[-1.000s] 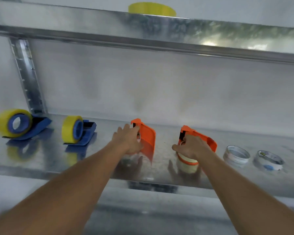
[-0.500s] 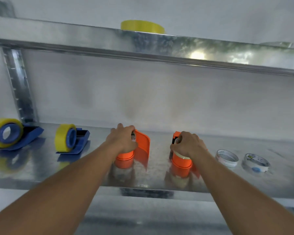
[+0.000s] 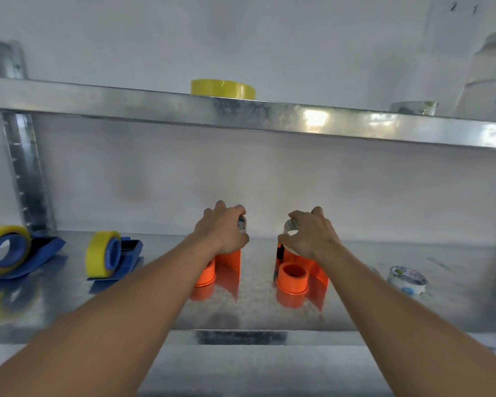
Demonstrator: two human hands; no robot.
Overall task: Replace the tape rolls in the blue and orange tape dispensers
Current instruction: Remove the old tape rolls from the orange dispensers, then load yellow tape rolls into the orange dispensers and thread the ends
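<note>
Two orange tape dispensers stand on end on the metal shelf (image 3: 69, 308), the left one (image 3: 226, 267) and the right one (image 3: 294, 277) with its bare orange hub showing. My left hand (image 3: 222, 229) grips a nearly spent clear tape roll (image 3: 242, 223) above the left dispenser. My right hand (image 3: 309, 233) holds another spent clear roll (image 3: 290, 226) above the right dispenser. Two blue dispensers, the far left one (image 3: 9, 252) and the nearer one (image 3: 109, 259), each carry a yellow tape roll.
A clear tape roll (image 3: 407, 277) lies on the shelf at the right, with another partly hidden behind my right forearm. A yellow tape roll (image 3: 223, 88) lies on the upper shelf (image 3: 126, 101), with a small roll (image 3: 413, 108) and a pale container (image 3: 487, 75) at its right.
Both hands have risen from the orange dispensers, each lifting a nearly spent roll off its hub. The right dispenser's orange hub is now bare. The view has tilted upward.
</note>
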